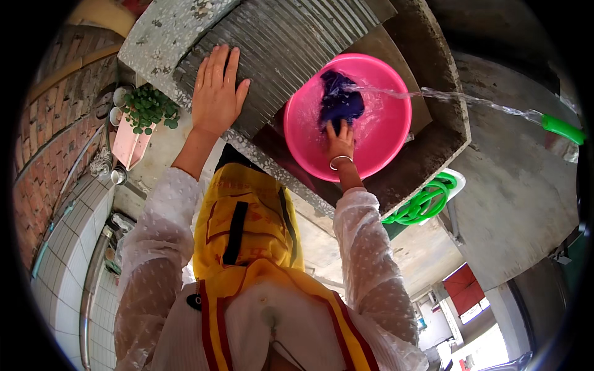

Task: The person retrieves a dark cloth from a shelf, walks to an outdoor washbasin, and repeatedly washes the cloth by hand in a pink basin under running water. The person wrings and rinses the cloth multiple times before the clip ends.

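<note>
My left hand (217,90) lies flat on the ridged stone washboard (278,51) of a terrazzo wash sink, its wet fingers extended. My right hand (341,141), with a silver bangle at the wrist, reaches into a bright pink plastic basin (297,153). Its fingers are apart and touch the near end of a soaked dark blue cloth (342,99); whether they grip it I cannot tell. Water (390,92) shoots in from the right out of a green hose (562,129) and lands on the cloth. Splashing water surrounds the cloth inside the basin.
The basin stands inside the sink, below the sink's raised wall (457,99). Coiled green hose (424,204) hangs beyond the near right edge. At left are a leafy plant (146,109), a pink planter (132,141) and a brick wall (51,116). A yellow apron (250,218) covers my front.
</note>
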`<state>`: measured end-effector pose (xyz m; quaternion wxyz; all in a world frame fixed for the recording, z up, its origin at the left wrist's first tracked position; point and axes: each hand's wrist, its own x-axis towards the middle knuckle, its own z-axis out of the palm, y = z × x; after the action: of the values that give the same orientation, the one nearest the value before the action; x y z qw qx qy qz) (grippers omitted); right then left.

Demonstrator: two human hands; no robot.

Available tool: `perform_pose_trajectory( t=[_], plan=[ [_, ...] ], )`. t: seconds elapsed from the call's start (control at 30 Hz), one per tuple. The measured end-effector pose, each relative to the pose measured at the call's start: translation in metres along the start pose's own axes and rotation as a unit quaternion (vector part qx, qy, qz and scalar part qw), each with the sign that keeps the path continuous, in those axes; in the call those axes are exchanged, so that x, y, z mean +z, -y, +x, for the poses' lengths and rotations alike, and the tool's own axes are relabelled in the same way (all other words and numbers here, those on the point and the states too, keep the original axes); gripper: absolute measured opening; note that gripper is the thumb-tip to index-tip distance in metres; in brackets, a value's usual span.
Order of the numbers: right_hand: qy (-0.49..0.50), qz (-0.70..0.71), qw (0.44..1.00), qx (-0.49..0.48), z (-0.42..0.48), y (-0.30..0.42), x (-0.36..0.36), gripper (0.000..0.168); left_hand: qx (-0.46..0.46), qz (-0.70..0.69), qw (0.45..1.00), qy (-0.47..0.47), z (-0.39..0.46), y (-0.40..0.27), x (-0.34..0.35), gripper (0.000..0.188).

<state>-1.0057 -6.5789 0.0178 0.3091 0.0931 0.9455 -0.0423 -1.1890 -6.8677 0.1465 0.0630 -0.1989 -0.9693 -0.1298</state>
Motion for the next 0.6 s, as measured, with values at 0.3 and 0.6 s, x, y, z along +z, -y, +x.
perform_pose_trajectory(
  t=[0.3,0.6],
  plan=[
    [0.006,0.021,0.998,-0.06,-0.004,-0.01,0.008,0.05,-0.014,0.038,0.999,0.028,-0.004,-0.003,0.004,0.056],
    [-0.022,0.492,0.866,-0.08,-0.104,0.002,-0.204,0.036,-0.018,0.004,1.0,0.01,-0.007,-0.002,0.004,0.056]
  ],
)
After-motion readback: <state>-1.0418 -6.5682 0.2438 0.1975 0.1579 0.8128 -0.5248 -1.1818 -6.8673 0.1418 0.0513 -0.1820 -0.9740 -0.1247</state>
